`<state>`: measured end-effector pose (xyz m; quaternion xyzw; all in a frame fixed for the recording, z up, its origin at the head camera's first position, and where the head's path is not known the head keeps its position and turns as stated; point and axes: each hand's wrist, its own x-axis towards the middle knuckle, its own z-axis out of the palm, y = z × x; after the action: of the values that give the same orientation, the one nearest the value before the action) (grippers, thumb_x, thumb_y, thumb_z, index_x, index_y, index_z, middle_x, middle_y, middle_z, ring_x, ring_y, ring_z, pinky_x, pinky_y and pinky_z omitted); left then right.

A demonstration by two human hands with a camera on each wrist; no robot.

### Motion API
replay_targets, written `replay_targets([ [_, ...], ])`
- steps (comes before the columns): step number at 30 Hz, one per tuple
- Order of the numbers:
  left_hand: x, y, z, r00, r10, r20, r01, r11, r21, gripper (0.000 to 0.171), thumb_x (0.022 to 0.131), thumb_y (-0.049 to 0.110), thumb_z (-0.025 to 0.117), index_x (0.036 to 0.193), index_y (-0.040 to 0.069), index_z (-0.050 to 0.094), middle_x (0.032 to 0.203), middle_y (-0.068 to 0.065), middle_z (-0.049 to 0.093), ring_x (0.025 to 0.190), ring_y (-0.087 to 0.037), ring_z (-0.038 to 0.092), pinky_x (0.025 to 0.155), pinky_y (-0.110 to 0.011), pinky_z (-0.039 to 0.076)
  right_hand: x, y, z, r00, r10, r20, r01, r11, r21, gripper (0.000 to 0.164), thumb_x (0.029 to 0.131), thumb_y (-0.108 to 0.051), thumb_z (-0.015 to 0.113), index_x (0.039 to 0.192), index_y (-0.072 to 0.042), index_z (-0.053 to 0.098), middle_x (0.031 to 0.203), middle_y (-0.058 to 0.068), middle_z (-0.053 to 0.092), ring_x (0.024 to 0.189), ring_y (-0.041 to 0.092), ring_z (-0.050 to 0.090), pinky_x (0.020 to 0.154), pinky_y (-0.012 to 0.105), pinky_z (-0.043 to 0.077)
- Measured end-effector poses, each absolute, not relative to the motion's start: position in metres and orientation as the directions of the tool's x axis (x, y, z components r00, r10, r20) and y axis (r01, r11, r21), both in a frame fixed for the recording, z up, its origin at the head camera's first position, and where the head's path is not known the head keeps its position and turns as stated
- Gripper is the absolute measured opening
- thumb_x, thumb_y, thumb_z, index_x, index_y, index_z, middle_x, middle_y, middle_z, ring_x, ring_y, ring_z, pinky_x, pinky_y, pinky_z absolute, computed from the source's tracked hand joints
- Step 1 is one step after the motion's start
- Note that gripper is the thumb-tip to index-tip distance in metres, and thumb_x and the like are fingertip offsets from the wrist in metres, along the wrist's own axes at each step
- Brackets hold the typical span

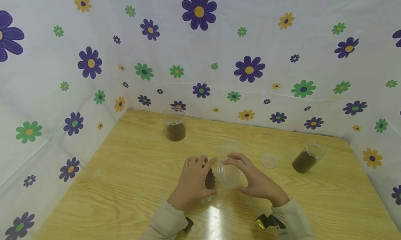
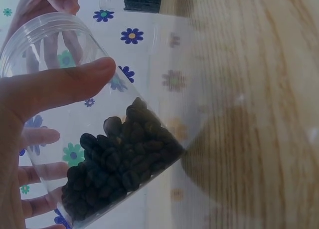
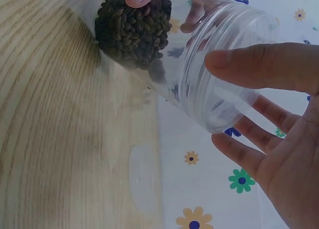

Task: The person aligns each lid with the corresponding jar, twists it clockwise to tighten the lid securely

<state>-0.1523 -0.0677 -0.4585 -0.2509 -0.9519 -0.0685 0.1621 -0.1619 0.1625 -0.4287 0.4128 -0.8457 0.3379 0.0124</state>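
A clear jar point(image 2: 94, 112) with dark coffee beans point(image 3: 134, 32) in its bottom leans well over, just above or against the wooden table. My left hand point(image 1: 193, 179) grips it around the side, thumb on the near face and fingers behind. Around the ringed top end point(image 3: 219, 59) curve the thumb and fingers of my right hand point(image 1: 258, 179), the thumb over the rings. I cannot tell whether a clear lid sits on that end. The beans lie heaped towards the low corner in the left wrist view.
At the back left stands an open jar point(image 1: 175, 131) with dark contents; another jar point(image 1: 304, 161) stands at the right. Two clear flat lids, a larger lid point(image 1: 231, 148) and a smaller lid point(image 1: 268, 160), lie on the wooden table point(image 1: 131, 184). A flowered cloth point(image 1: 219, 48) hangs behind.
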Motion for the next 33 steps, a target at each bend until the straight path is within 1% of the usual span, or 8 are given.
replay_targets([
  [4, -0.1524, -0.0677, -0.4594, -0.823, 0.454, 0.341, 0.496, 0.867, 0.044, 0.1, 0.051, 0.066, 0.081, 0.133, 0.022, 0.045, 0.113, -0.003, 0.051, 0.099, -0.026, 0.053, 0.095, -0.047, 0.044, -0.1607, 0.1615, -0.4286, -0.667, -0.687, 0.288, -0.697, 0.437, -0.569, 0.088, 0.061, 0.008, 0.082, 0.135, -0.017, 0.042, 0.143, 0.013, 0.032, 0.133, 0.036, 0.033, 0.087, 0.048, 0.052],
  [17, -0.1501, -0.0676, -0.4568, -0.823, 0.451, 0.345, 0.489, 0.872, 0.025, 0.1, 0.05, 0.066, 0.081, 0.133, 0.023, 0.046, 0.112, -0.003, 0.051, 0.097, -0.025, 0.053, 0.093, -0.046, 0.045, -0.1606, 0.1611, -0.4313, -0.662, -0.685, 0.304, -0.708, 0.438, -0.553, 0.09, 0.061, 0.006, 0.082, 0.138, -0.017, 0.041, 0.141, 0.011, 0.035, 0.132, 0.034, 0.035, 0.089, 0.047, 0.051],
  [25, -0.1505, -0.0677, -0.459, -0.827, 0.445, 0.343, 0.48, 0.877, 0.022, 0.1, 0.05, 0.067, 0.08, 0.133, 0.023, 0.046, 0.112, -0.002, 0.051, 0.097, -0.024, 0.053, 0.094, -0.045, 0.044, -0.1592, 0.1615, -0.4275, -0.69, -0.667, 0.28, -0.683, 0.474, -0.555, 0.088, 0.067, -0.004, 0.082, 0.142, -0.015, 0.038, 0.139, 0.012, 0.037, 0.127, 0.033, 0.041, 0.09, 0.048, 0.05],
  [29, -0.1501, -0.0672, -0.4596, -0.828, 0.442, 0.346, 0.474, 0.881, 0.008, 0.099, 0.05, 0.067, 0.08, 0.133, 0.023, 0.046, 0.111, -0.002, 0.051, 0.096, -0.023, 0.053, 0.095, -0.045, 0.043, -0.1591, 0.1615, -0.4272, -0.706, -0.654, 0.272, -0.666, 0.484, -0.567, 0.086, 0.069, -0.01, 0.082, 0.142, -0.013, 0.037, 0.138, 0.01, 0.04, 0.126, 0.032, 0.043, 0.091, 0.049, 0.049],
  [33, -0.1497, -0.0668, -0.4607, -0.826, 0.437, 0.357, 0.468, 0.884, 0.002, 0.099, 0.05, 0.068, 0.079, 0.132, 0.023, 0.046, 0.111, -0.001, 0.051, 0.096, -0.023, 0.053, 0.095, -0.045, 0.042, -0.1588, 0.1624, -0.4286, -0.735, -0.633, 0.245, -0.63, 0.502, -0.592, 0.084, 0.072, -0.017, 0.081, 0.143, -0.016, 0.036, 0.131, 0.006, 0.045, 0.116, 0.03, 0.05, 0.087, 0.047, 0.051],
])
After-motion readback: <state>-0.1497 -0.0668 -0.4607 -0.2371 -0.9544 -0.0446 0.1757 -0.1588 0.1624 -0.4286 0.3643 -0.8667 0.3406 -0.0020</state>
